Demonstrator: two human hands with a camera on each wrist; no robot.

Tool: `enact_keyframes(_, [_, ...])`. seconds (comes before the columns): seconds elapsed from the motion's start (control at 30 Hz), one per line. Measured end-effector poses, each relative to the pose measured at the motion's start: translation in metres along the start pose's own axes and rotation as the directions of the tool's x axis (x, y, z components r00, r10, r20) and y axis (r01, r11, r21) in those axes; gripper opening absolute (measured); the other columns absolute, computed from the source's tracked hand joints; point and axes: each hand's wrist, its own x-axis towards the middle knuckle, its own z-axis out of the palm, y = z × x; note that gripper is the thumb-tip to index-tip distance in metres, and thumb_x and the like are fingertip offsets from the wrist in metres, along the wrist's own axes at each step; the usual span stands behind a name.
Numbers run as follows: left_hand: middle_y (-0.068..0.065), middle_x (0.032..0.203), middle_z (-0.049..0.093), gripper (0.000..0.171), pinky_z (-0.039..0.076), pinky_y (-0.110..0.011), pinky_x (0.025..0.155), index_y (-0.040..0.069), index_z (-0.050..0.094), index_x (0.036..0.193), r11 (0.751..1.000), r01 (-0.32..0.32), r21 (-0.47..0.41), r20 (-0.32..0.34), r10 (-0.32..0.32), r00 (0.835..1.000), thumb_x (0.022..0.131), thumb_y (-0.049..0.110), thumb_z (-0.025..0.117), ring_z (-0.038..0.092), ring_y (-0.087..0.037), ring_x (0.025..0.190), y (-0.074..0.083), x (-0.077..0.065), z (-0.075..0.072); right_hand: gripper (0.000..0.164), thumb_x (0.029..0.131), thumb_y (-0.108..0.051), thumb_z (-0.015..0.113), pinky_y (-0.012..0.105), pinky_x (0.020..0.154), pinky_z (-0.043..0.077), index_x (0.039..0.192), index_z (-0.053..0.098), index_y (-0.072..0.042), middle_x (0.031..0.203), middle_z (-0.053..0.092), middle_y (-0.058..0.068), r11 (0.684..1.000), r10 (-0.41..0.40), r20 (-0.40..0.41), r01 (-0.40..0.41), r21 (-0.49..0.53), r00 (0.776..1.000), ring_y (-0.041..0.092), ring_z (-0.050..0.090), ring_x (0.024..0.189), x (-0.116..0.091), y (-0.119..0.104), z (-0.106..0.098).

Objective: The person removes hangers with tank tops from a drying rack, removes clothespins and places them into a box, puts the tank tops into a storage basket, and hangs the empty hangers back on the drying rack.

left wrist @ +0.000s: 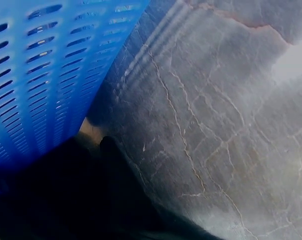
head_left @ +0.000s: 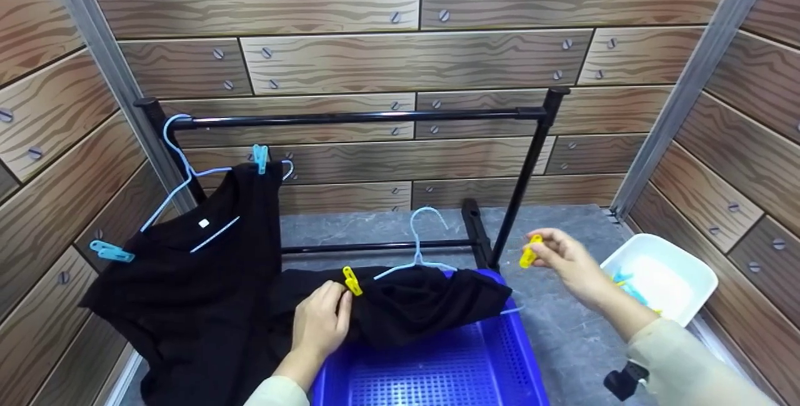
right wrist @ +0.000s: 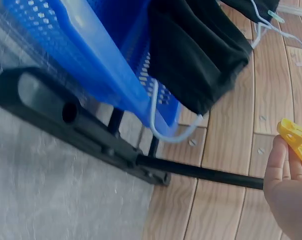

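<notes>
My right hand [head_left: 565, 262] pinches a yellow clothespin [head_left: 531, 251] in the air, to the right of a blue basket [head_left: 528, 362]. With curled fingers my left hand [head_left: 319, 318] grips a black garment [head_left: 425, 312] that lies across the basket. A light blue hanger [head_left: 417, 243] is inside this garment, its hook standing up. A second yellow clothespin [head_left: 352, 281] is clipped on the cloth just beyond my left fingers. In the right wrist view, the hanger's white-looking end [right wrist: 168, 137] pokes out of the cloth. The left wrist view shows dark cloth but no clear hand.
A black shirt [head_left: 194, 293] hangs at the left on a blue hanger [head_left: 181, 156] with two blue clothespins, from a black rack [head_left: 362, 118]. A white bin [head_left: 687, 287] with several clothespins stands at the right. Wood-patterned walls surround the grey floor.
</notes>
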Motion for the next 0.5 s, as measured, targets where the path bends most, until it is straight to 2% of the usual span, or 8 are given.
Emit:
enact_keyframes(0.3, [0.005, 0.065, 0.043, 0.016, 0.037, -0.032, 0.046, 0.015, 0.054, 0.073, 1.000, -0.010, 0.002, -0.017, 0.010, 1.000, 0.088, 0.022, 0.052, 0.044, -0.013, 0.053, 0.002, 0.000, 0.001, 0.031, 0.095, -0.014, 0.049, 0.026, 0.076, 0.051, 0.115, 0.044, 0.010, 0.091, 0.063, 0.000, 0.992, -0.056, -0.067, 0.048, -0.115, 0.996, 0.012, 0.063, 0.082, -0.006, -0.007, -0.041])
enact_keyframes(0.5, [0.005, 0.065, 0.043, 0.016, 0.038, -0.031, 0.046, 0.015, 0.053, 0.073, 1.000, -0.006, 0.002, -0.031, 0.006, 0.999, 0.087, 0.022, 0.052, 0.044, -0.014, 0.052, 0.002, 0.000, 0.001, 0.036, 0.096, -0.019, 0.047, 0.022, 0.075, 0.050, 0.117, 0.042, 0.010, 0.092, 0.062, -0.007, 0.975, -0.037, -0.103, 0.013, -0.223, 0.994, 0.007, 0.062, 0.083, -0.008, -0.001, -0.070])
